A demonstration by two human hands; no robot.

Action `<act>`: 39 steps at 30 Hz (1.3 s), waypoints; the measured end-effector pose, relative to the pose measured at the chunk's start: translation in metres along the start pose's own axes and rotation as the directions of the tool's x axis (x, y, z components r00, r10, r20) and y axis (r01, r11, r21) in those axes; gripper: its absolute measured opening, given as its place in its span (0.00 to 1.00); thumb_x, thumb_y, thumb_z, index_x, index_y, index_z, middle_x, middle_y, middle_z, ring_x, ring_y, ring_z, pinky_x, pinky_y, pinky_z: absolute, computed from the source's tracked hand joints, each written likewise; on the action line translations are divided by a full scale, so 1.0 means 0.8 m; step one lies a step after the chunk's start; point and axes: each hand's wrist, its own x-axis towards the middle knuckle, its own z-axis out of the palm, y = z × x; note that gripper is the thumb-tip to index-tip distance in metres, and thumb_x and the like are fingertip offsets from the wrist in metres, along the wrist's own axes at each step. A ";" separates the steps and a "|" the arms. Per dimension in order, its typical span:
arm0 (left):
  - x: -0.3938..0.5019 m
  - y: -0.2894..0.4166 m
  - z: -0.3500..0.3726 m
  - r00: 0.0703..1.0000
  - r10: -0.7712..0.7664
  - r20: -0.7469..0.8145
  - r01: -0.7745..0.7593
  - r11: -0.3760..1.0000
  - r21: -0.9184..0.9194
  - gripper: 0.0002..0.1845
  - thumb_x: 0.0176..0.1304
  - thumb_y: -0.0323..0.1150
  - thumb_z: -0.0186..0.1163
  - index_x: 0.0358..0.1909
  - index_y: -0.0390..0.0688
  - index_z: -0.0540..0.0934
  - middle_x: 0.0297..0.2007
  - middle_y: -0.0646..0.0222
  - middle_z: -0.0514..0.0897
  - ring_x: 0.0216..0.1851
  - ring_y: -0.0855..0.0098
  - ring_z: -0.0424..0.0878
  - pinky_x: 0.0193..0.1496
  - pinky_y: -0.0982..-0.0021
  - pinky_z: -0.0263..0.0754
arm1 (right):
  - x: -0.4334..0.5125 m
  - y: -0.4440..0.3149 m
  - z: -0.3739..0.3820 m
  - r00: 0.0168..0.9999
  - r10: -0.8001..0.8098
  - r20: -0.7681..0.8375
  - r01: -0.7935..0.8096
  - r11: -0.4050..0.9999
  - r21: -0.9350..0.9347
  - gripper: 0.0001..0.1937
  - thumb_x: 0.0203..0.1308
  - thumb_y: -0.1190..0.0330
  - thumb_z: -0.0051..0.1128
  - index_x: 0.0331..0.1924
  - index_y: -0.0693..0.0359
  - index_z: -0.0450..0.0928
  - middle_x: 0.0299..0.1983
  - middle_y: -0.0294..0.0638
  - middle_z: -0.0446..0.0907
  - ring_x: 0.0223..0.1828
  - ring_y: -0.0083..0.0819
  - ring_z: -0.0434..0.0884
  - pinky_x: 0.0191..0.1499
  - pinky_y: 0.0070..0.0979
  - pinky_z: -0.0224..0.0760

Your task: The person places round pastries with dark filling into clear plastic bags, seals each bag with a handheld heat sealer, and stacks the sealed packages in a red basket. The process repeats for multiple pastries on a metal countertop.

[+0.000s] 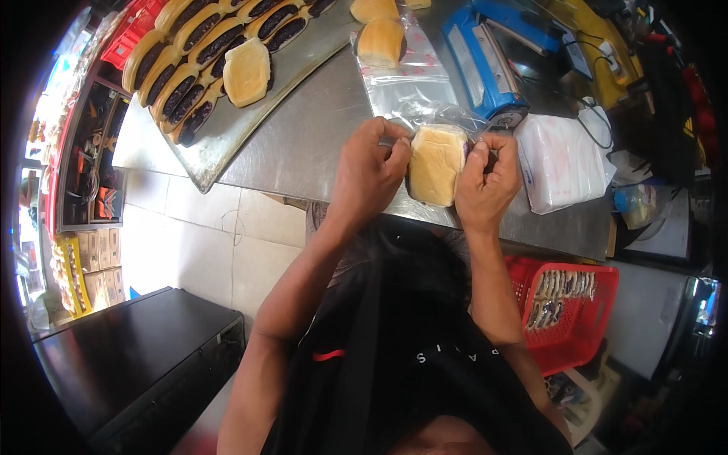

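A golden bun with dark filling at its side is between my hands, near the front edge of the steel table. My left hand pinches the clear plastic bag with thumb and forefinger at the bun's left side. On the right, my right hand pinches the same plastic beside the bun. How much of the bun lies inside the bag is hard to tell. Just beyond, a stack of printed clear bags lies flat, with a filled bun resting on top and another behind it.
A metal baking tray at the left carries rows of dark-filled buns and one loose bun. A blue impulse sealer and a plastic-wrapped white pack stand on the right. Below the steel table, a red basket holds several wrapped buns.
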 end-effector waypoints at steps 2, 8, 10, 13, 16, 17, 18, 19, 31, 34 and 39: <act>0.001 0.000 -0.003 1.000 0.002 0.031 -0.002 1.000 0.009 0.09 0.74 0.29 0.59 0.46 0.31 0.79 0.28 0.66 0.86 0.30 0.80 0.83 0.36 0.75 0.75 | -0.002 0.001 -0.002 1.000 0.005 0.005 -0.005 1.000 0.029 0.02 0.67 0.79 0.52 0.39 0.68 0.76 0.33 0.41 0.79 0.31 0.27 0.79 0.37 0.25 0.75; 0.003 0.005 -0.003 0.999 -0.022 0.042 0.021 1.000 0.019 0.08 0.71 0.28 0.61 0.44 0.32 0.80 0.25 0.69 0.86 0.29 0.81 0.82 0.34 0.77 0.74 | -0.003 0.015 0.001 0.959 -0.272 -0.076 0.277 0.958 0.073 0.03 0.62 0.81 0.52 0.38 0.70 0.75 0.40 0.48 0.82 0.38 0.33 0.82 0.42 0.27 0.77; 0.004 0.007 0.000 0.999 -0.032 0.036 0.031 0.999 0.032 0.08 0.70 0.28 0.62 0.43 0.32 0.80 0.24 0.69 0.86 0.28 0.82 0.82 0.32 0.77 0.73 | -0.002 0.011 -0.003 0.942 -0.328 -0.068 0.333 0.940 0.078 0.03 0.62 0.81 0.52 0.38 0.70 0.75 0.41 0.49 0.82 0.39 0.34 0.82 0.43 0.27 0.78; 0.006 0.008 0.002 0.999 -0.034 0.031 0.032 0.996 0.084 0.07 0.69 0.27 0.63 0.42 0.32 0.81 0.25 0.69 0.86 0.28 0.82 0.82 0.32 0.77 0.74 | 0.000 0.008 -0.004 0.945 -0.322 -0.064 0.327 0.937 0.118 0.03 0.62 0.82 0.51 0.38 0.70 0.75 0.41 0.48 0.82 0.39 0.33 0.81 0.43 0.27 0.77; 0.002 0.014 0.003 1.000 0.015 0.004 -0.015 0.999 0.048 0.06 0.68 0.25 0.63 0.41 0.32 0.81 0.28 0.65 0.87 0.30 0.80 0.85 0.33 0.76 0.77 | -0.003 0.008 -0.004 0.980 -0.196 -0.041 0.200 0.968 0.150 0.03 0.61 0.82 0.51 0.37 0.70 0.75 0.40 0.47 0.82 0.39 0.30 0.80 0.43 0.25 0.76; -0.002 0.012 0.009 0.996 0.080 -0.034 -0.081 0.997 -0.013 0.05 0.67 0.24 0.63 0.40 0.32 0.81 0.28 0.62 0.87 0.29 0.79 0.86 0.32 0.74 0.78 | -0.002 0.009 -0.002 0.984 -0.171 -0.049 0.177 0.969 0.171 0.03 0.61 0.82 0.51 0.37 0.70 0.75 0.40 0.46 0.82 0.39 0.29 0.80 0.43 0.25 0.76; -0.006 0.008 0.013 0.987 0.140 -0.075 -0.145 0.987 -0.070 0.04 0.66 0.22 0.63 0.39 0.33 0.81 0.27 0.60 0.87 0.29 0.77 0.87 0.32 0.73 0.79 | -0.002 0.009 -0.001 0.988 -0.143 -0.055 0.151 0.969 0.194 0.03 0.61 0.83 0.50 0.37 0.70 0.75 0.40 0.45 0.82 0.39 0.28 0.80 0.43 0.24 0.76; -0.008 0.005 0.012 0.985 0.163 -0.059 -0.168 0.982 -0.085 0.04 0.67 0.22 0.63 0.41 0.31 0.81 0.35 0.60 0.87 0.34 0.77 0.87 0.36 0.74 0.80 | -0.002 0.007 -0.001 0.993 -0.117 -0.034 0.121 0.977 0.176 0.03 0.61 0.83 0.50 0.37 0.69 0.75 0.40 0.45 0.82 0.39 0.27 0.80 0.43 0.24 0.76; -0.012 -0.001 -0.018 0.988 0.043 0.148 -0.045 0.999 0.015 0.05 0.70 0.22 0.62 0.45 0.32 0.80 0.44 0.57 0.88 0.38 0.75 0.90 0.39 0.73 0.84 | -0.002 0.037 -0.003 0.996 0.042 0.085 -0.060 0.974 0.219 0.06 0.61 0.83 0.52 0.39 0.67 0.78 0.42 0.41 0.84 0.42 0.25 0.80 0.51 0.25 0.75; -0.002 -0.032 0.004 0.900 0.433 -0.040 -0.418 0.887 0.195 0.09 0.65 0.22 0.63 0.46 0.36 0.81 0.36 0.56 0.86 0.30 0.70 0.87 0.36 0.64 0.82 | -0.006 0.060 0.001 0.981 0.193 -0.007 -0.190 0.974 0.125 0.11 0.65 0.79 0.52 0.48 0.67 0.84 0.45 0.42 0.86 0.48 0.33 0.83 0.58 0.32 0.76; -0.015 -0.005 0.015 0.972 0.231 -0.049 -0.233 0.972 -0.029 0.05 0.66 0.25 0.63 0.42 0.37 0.81 0.34 0.57 0.83 0.33 0.66 0.87 0.37 0.62 0.80 | 0.000 0.077 -0.020 0.990 0.021 0.141 -0.016 0.999 -0.034 0.10 0.72 0.73 0.51 0.49 0.72 0.78 0.43 0.50 0.83 0.45 0.41 0.82 0.53 0.36 0.76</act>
